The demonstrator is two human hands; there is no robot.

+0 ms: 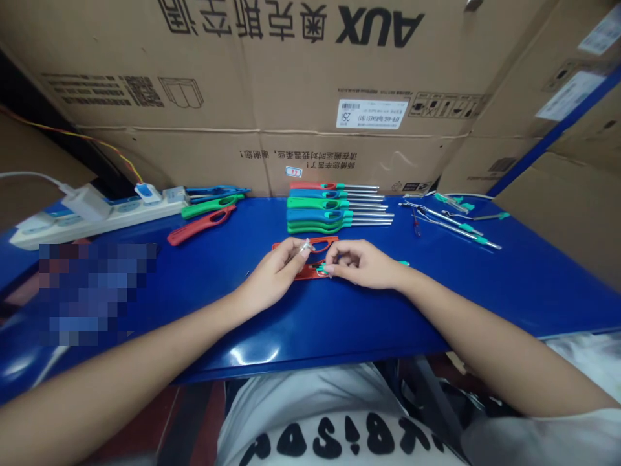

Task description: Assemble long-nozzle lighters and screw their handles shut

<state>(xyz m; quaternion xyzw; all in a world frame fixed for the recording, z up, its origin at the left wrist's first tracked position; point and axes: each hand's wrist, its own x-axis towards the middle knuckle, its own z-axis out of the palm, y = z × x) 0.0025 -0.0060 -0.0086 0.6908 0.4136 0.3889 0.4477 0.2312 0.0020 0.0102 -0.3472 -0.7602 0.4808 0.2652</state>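
My left hand (272, 275) is closed, thumb and forefinger pinching a small whitish metal piece (305, 246) whose kind I cannot make out. Just below it on the table lies an orange-red lighter handle half (305, 274). Over this shell, my right hand (369, 264) is closed at the fingertips on a green trigger part (321, 266), with a thin white wire looping beside it. The tip of a rod with a green end (403, 263) shows past the right hand; its middle is hidden. Behind the hands rests another orange-red handle half (331, 240).
Assembled lighters (315, 204) with metal rods lie stacked at the back. Loose rods with wires and green parts (466, 226) lie right. At left are empty handle shells (202, 225) and a power strip (121, 212). A large cardboard box (204, 155) walls the blue table's (485, 285) rear.
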